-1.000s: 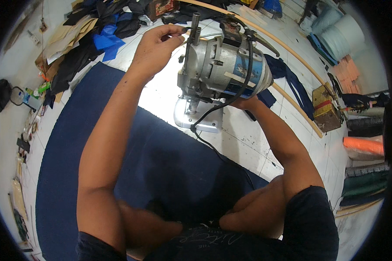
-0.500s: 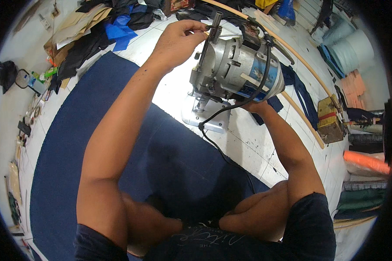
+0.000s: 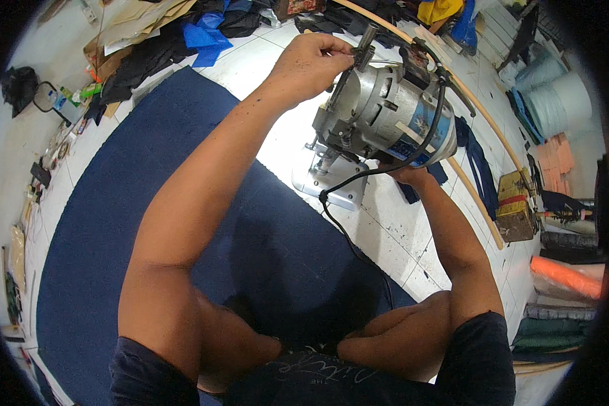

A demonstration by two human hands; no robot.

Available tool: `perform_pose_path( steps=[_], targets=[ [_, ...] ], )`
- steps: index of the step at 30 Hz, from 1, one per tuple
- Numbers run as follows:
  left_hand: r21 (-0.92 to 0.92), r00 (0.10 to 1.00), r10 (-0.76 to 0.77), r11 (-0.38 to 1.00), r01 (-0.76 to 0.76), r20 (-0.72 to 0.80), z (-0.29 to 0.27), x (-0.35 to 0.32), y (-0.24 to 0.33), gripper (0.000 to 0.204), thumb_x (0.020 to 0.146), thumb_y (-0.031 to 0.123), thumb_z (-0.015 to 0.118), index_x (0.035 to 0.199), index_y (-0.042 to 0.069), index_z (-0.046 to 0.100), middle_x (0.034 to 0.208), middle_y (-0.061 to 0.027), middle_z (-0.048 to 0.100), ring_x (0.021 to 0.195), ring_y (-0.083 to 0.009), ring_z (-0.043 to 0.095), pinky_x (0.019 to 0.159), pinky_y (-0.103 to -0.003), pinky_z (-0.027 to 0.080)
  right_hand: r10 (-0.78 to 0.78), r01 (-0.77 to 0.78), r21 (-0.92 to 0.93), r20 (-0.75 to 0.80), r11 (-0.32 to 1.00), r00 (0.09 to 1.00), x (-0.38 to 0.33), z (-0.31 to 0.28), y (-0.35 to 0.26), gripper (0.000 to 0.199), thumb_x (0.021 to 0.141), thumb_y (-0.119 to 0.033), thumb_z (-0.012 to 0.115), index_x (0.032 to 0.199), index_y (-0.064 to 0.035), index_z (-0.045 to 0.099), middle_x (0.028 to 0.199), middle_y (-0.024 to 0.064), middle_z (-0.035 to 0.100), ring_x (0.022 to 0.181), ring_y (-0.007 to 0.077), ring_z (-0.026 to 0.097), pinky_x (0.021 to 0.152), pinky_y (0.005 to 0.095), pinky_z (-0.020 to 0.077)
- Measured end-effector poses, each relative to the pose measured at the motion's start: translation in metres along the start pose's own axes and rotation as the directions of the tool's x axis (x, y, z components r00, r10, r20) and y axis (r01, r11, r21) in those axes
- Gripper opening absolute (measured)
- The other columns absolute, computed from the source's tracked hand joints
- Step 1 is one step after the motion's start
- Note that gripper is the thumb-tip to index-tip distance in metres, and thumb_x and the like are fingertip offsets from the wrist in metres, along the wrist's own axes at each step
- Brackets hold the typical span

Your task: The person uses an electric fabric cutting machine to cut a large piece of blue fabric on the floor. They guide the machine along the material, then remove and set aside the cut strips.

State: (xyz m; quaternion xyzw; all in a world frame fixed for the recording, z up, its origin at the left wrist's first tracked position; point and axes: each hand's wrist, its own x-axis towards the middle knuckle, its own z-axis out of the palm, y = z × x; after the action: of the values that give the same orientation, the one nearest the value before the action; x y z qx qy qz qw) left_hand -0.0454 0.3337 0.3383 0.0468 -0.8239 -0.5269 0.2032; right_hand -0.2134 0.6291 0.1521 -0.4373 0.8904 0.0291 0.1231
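Note:
An electric cloth cutting machine [image 3: 386, 111] with a silver and blue motor housing stands on its flat metal base plate [image 3: 348, 193]. My left hand [image 3: 314, 64] is at the upright rod [image 3: 366, 44] on the machine's left side, thumb and fingers pinched together there. Exactly which part lies between the fingertips is hidden. Below the motor, my right hand [image 3: 407, 174] grips the machine from the right, its fingers mostly behind the housing. A black power cord [image 3: 358, 177] loops from the machine's top down past the base. Dark blue fabric [image 3: 142, 203] lies left of the base.
White floor tiles [image 3: 392, 237] show around the base. Two long wooden poles [image 3: 477, 203] run along the right, near a worn box [image 3: 514, 203]. Fabric rolls [image 3: 565, 276] lie at the far right. Dark scraps and a blue plastic piece [image 3: 205, 40] are at the back.
The whole view has shifted, so the machine and floor items appear farther right and slightly lower. Both hands keep their places on the machine.

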Motion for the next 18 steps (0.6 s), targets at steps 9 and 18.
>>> perform_pose_path(
  steps=[9,18],
  targets=[
    [0.009,0.998,0.062,0.998,-0.062,0.017,-0.003,0.005,-0.006,0.031,0.088,0.027,0.068,0.11,0.006,0.073,0.101,-0.0114,0.071,0.091,-0.0182,0.064,0.082,-0.031,0.048,-0.015,0.02,0.071,-0.082,0.997,0.997,-0.001,0.006,0.001,0.058,0.09,-0.057,0.056,0.139,-0.0255,0.054,0.147,0.0069,0.047,0.138,0.0316,0.039,0.117,0.0472,0.028],
    [-0.018,0.995,0.094,0.995,-0.095,-0.043,0.002,0.007,-0.014,0.031,0.084,0.027,0.067,0.106,0.006,0.074,0.093,-0.0116,0.072,0.086,-0.0198,0.067,0.08,-0.032,0.051,0.081,-0.081,-0.013,0.01,0.997,0.997,-0.001,-0.01,-0.014,0.054,0.093,-0.054,0.053,0.136,-0.0216,0.055,0.144,0.0079,0.051,0.136,0.0303,0.042,0.116,0.0446,0.0309]
  ],
)
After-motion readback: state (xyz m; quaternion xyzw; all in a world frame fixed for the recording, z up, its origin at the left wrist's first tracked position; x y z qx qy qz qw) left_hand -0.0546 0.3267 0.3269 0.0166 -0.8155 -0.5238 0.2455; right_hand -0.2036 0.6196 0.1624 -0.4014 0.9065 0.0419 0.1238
